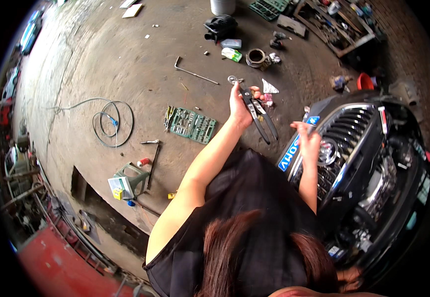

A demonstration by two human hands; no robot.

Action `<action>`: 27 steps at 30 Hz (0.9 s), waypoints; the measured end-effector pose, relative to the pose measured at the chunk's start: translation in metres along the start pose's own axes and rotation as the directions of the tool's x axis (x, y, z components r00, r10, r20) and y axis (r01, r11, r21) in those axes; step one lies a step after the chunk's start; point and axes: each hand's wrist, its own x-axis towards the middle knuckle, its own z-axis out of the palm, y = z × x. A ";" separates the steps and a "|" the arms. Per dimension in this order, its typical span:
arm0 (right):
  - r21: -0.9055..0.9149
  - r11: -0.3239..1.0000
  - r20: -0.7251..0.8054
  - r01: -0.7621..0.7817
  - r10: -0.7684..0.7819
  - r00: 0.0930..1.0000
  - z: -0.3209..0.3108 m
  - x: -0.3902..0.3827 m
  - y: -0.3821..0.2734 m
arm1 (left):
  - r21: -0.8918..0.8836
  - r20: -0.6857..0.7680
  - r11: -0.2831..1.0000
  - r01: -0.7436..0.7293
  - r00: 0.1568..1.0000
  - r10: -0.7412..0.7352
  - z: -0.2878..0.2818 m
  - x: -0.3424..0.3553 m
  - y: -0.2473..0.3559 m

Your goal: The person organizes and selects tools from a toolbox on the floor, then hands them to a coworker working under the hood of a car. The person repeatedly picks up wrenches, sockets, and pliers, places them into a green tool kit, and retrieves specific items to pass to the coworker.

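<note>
My left hand (pixel 241 108) is closed around a pair of pliers (pixel 260 118) with dark handles, held out above the floor. Just right of the pliers' handle ends, my right hand (pixel 306 138) has its fingers apart and holds nothing visible. Behind it are the blue number plate (pixel 286 154) and dark grille (pixel 346 127) of a black car front with exposed engine parts. A small metal item (pixel 232 79) shows just beyond the pliers' head.
An open green socket set (pixel 192 123), a long wrench (pixel 196 73), a coiled hose (pixel 112 126) and a plastic stool (pixel 131 175) lie around. Farther out are a drill (pixel 278 39), a tool cart (pixel 332 27) and a floor pit (pixel 101 208) at lower left.
</note>
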 end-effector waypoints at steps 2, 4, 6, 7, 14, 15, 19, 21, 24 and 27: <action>-0.034 0.999 0.202 -0.012 0.019 0.979 0.041 0.008 -0.006 | -0.026 0.075 1.000 0.001 0.997 0.001 0.013 -0.007 0.020; -0.175 0.984 0.339 0.030 0.031 0.940 0.072 0.017 -0.011 | -0.009 0.075 0.999 -0.052 0.996 0.052 0.017 -0.010 0.045; -0.144 0.989 0.516 -0.031 0.101 0.850 0.092 0.031 -0.017 | 0.007 0.065 0.993 -0.119 0.991 0.119 0.014 -0.012 0.067; -0.076 0.989 0.546 -0.125 0.147 0.825 0.103 0.036 -0.023 | 0.016 0.054 0.988 -0.153 0.987 0.152 0.009 -0.013 0.077; 0.136 0.929 0.828 -0.345 0.085 0.554 0.175 0.106 -0.059 | -0.188 0.064 0.901 -0.392 0.910 0.409 -0.057 -0.007 0.156; 0.132 0.940 0.834 -0.314 0.066 0.547 0.188 0.123 -0.061 | -0.240 0.029 0.871 -0.428 0.894 0.448 -0.066 -0.007 0.165; 0.033 0.963 0.843 -0.269 0.118 0.524 0.252 0.189 -0.092 | -0.143 -0.216 0.741 -0.656 0.751 0.624 -0.097 0.001 0.202; -0.053 0.968 0.863 -0.247 0.168 0.476 0.286 0.231 -0.095 | -0.026 -0.529 0.704 -0.710 0.607 0.593 -0.131 0.003 0.221; -0.191 0.943 0.778 -0.273 0.315 0.544 0.331 0.288 -0.109 | -0.181 -0.697 0.606 -0.775 0.536 0.476 -0.182 -0.002 0.242; -0.359 0.919 0.737 -0.163 0.386 0.555 0.368 0.351 -0.115 | -0.126 -0.881 0.441 -0.889 0.304 0.361 -0.216 -0.014 0.222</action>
